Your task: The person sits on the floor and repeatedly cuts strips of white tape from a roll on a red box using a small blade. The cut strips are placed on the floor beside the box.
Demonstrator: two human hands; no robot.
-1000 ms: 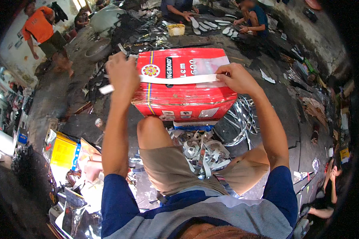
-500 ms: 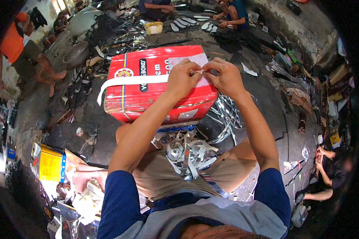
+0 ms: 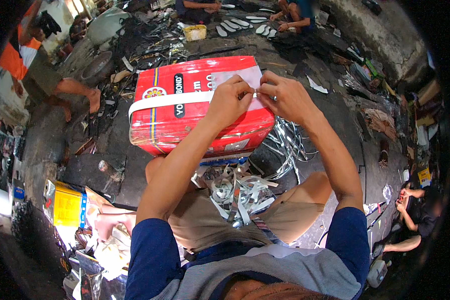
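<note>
A long white strip (image 3: 157, 101) runs across the top of a red carton (image 3: 185, 132) in front of me, its far-left end bending down over the carton's left edge. My left hand (image 3: 230, 101) pinches the strip near its right end. Close beside it, my right hand (image 3: 284, 97) is closed in a pinch at the same end, the fingertips of both hands almost meeting. Beneath the hands a pale sheet (image 3: 250, 77) lies on the carton. What exactly sits between the fingertips is mostly hidden by the fingers.
A tangle of white and silvery strips (image 3: 240, 195) lies in my lap, and more silvery strips (image 3: 285, 155) lie right of the carton. A yellow tin (image 3: 67, 205) stands at lower left. Insole-shaped white pieces (image 3: 232, 25) lie on the far floor. Several people sit or stand around.
The strip's loose left end has drawn in and now lies against the carton's left edge. My hands stay close together. A person in orange at the left has shifted position.
</note>
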